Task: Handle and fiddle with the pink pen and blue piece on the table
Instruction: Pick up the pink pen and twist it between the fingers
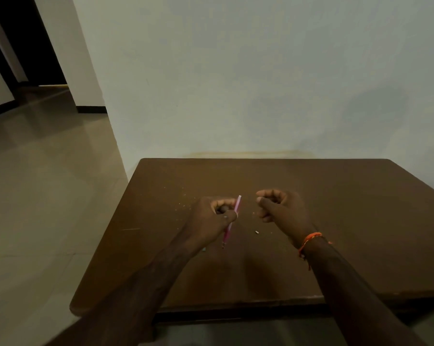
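While the left hand point(212, 216) pinches the pink pen point(232, 221) above the table point(348, 221), keep it steady as the curled, seemingly empty right hand point(275, 206) beside it reaches over; no blue piece is discernible.

A dark brown wooden table point(335, 221) with rounded corners stands with its far edge against a plain pale wall point(235, 71). Small pale crumbs point(183, 204) lie scattered on the tabletop toward its far left, and one tiny whitish fragment point(256, 232) lies nearer the middle. To the left stretches a glossy beige tiled floor point(36, 196), leading to a dark doorway point(23, 33) at the upper left.
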